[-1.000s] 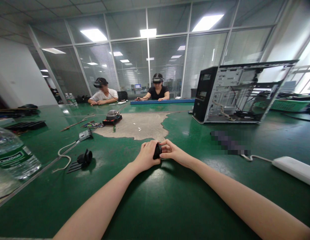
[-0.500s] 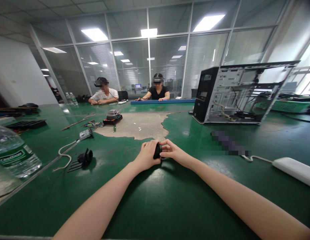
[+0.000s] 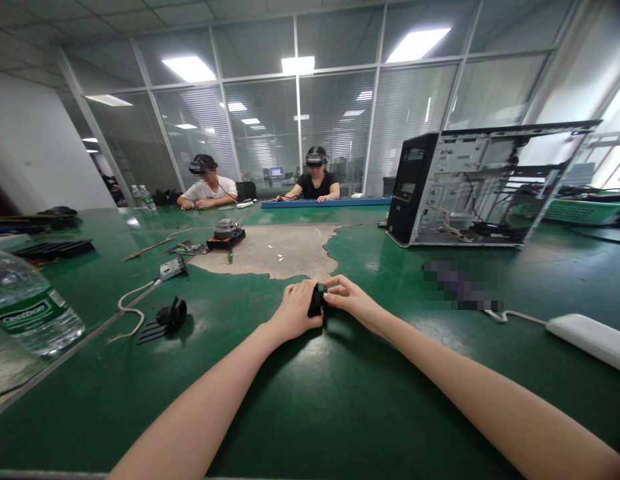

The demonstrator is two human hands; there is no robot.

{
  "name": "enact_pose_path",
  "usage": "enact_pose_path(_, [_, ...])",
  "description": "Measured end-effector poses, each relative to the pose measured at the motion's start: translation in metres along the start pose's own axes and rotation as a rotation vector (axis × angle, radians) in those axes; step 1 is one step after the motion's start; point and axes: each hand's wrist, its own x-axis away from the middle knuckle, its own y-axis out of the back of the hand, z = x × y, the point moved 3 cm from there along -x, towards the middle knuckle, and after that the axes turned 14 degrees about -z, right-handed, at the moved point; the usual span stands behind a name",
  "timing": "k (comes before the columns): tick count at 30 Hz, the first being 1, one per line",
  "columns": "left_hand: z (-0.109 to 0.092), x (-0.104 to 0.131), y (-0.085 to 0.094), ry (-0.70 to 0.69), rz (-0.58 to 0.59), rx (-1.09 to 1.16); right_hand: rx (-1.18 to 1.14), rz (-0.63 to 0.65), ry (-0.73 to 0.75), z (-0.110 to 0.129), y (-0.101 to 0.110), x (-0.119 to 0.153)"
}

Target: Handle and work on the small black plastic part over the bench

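Observation:
My left hand is closed around a small black object low over the green tabletop, its palm and fingers hiding much of it. At the object's right end, the thumb and fingers of my right hand pinch a dark protruding part. What kind of object this is I cannot make out. To the left of my hands lies a black plastic piece with a round ring and several flat prongs. Beyond it rests a metal-cased part with a pale cable.
An opened black computer case stands at right, with a white power strip nearer me. A water bottle is at left. A fan-like cooler sits farther back. Two people sit across the green table.
My right fingers have shifted slightly at the black object's right end and opened a little, showing more of the dark part. My left hand stays almost in place.

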Motion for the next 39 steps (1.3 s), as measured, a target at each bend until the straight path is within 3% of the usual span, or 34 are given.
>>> enact_pose_path(5, [0.002,0.000,-0.001,-0.009,-0.010,0.001,0.005,-0.080,-0.084,-0.002,0.012,-0.007])
enact_pose_path(8, [0.001,0.000,-0.002,0.007,-0.007,-0.016,0.016,-0.036,-0.105,-0.005,0.006,-0.010])
enact_pose_path(13, [-0.002,0.000,0.000,0.029,-0.013,-0.053,0.044,0.014,-0.040,-0.011,-0.010,-0.010])
enact_pose_path(21, [-0.001,0.001,-0.001,0.020,-0.007,-0.052,0.090,0.034,0.185,0.000,-0.012,0.003])
enact_pose_path(32, [0.000,-0.001,-0.001,0.022,0.015,-0.011,0.108,-0.029,0.108,-0.003,-0.013,0.003])
enact_pose_path(39, [-0.002,-0.001,0.002,0.016,0.012,-0.004,0.085,0.009,0.052,0.001,-0.012,0.003])
